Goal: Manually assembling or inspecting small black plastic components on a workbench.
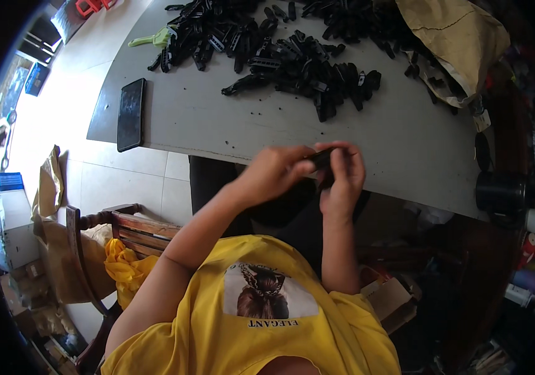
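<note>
Grey table [217,125] edge: left hand [274,172] and right hand [342,178] pinch one small black plastic part [322,159]

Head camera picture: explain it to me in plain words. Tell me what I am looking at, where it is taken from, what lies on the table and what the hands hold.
There is no machine here. A person wears a wide fisheye camera on the head, looking down, so straight edges bend near the rim. The forearms come up from the lower edge, above a yellow shirt. The left hand and right hand meet over the near edge of the grey table and together pinch one small black plastic part. Farther back lies a big pile of black plastic parts. A dark phone lies flat at the table's left, a crumpled brown paper bag at the far right. A wooden chair stands on the person's left.
</note>
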